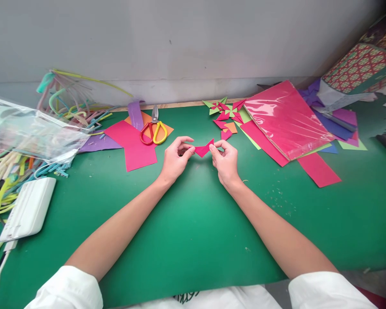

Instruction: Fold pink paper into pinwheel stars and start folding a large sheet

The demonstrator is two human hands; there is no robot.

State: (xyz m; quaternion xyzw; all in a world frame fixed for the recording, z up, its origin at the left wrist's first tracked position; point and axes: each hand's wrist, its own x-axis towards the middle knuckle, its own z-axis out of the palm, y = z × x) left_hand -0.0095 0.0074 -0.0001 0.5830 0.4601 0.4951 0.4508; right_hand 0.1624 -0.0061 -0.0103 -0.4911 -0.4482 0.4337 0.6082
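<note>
A small folded piece of pink-red paper (203,149) is held up between my two hands, above the green table (193,240). My left hand (176,158) pinches its left corner between thumb and fingers. The right corner is gripped by my right hand (225,161), also in a pinch. Just beyond lie several small folded paper pieces (225,134) in pink and orange. Behind them are folded green-and-red paper stars (230,110). Scissors (154,128) with one red and one yellow handle rest on red paper (138,148) to the left of my left hand.
A plastic-wrapped pack of red paper (289,118) lies at the right on coloured sheets. To the left are a clear plastic bag (28,128), many fuzzy craft stems (73,105) and a white power strip (28,208) with a cable. A grey wall (167,38) closes off the back.
</note>
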